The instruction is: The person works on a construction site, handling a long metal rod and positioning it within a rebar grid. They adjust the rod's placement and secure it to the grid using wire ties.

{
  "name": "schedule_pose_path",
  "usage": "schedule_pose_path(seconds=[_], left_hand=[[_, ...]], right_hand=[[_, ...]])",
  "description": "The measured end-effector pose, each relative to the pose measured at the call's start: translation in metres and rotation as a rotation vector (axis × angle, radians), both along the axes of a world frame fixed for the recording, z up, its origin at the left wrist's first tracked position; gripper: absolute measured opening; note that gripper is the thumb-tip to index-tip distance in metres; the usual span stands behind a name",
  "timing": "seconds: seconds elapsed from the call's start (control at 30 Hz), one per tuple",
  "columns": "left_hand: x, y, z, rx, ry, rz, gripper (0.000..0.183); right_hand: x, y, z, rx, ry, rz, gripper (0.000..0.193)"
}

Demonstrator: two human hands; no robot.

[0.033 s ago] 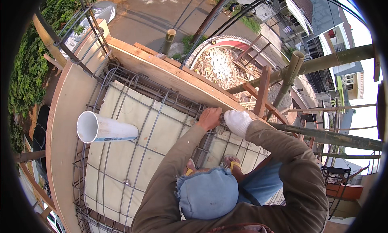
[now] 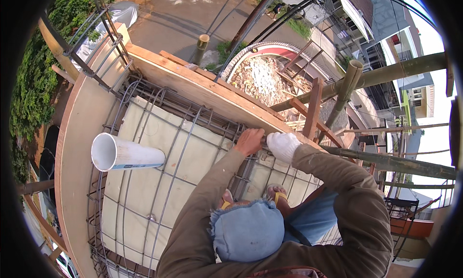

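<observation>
Rebar, the grey steel reinforcing grid (image 2: 193, 133) laid over the pale formwork panel, is what both hands are on, right at its far edge where it meets the wooden board. Left hand (image 2: 249, 141) is bare, fingers curled down and closed around a bar of the mesh, knuckles up. Right hand (image 2: 283, 146) wears a white cloth glove and sits just beside the left one, almost touching it, also bunched up on the same stretch of bar; can't tell what exactly it's pinching since the glove hides the fingertips. Both arms are in brown long sleeves (image 2: 337, 181) coming in from the bottom of the picture.

Below the hands you can see the person's feet in yellow-strapped sandals (image 2: 277, 196) standing on the mesh, plus a faded blue cloth with a frayed edge (image 2: 248, 232) over the knee area.

Further left, a white plastic pipe (image 2: 123, 153) lies on its side across the bars, open end facing left, well apart from the hands. The long light wooden plank (image 2: 212, 92) runs diagonally along the far side of the mesh, and a curved plywood edge board (image 2: 72, 148) wraps the left side. Beyond the plank, bamboo scaffold poles (image 2: 381, 75) cross on the right, with a rubble pile (image 2: 263, 78) on the ground far below.
</observation>
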State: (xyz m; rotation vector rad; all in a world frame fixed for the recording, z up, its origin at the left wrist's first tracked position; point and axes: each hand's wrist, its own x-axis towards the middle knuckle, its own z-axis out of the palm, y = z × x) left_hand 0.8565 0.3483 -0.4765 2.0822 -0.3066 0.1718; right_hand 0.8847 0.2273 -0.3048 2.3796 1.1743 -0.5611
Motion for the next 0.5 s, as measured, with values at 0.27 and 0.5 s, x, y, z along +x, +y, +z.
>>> schedule_pose_path(seconds=[0.27,0.5], left_hand=[[-0.017,-0.001,-0.004,0.028,-0.216,0.073,0.034],[0.013,-0.003,-0.011,0.116,0.043,-0.108,0.025]], right_hand=[[0.021,-0.003,-0.014,0.103,0.817,-0.962,0.046],[-0.001,-0.004,-0.003,0.039,-0.021,-0.093,0.061]])
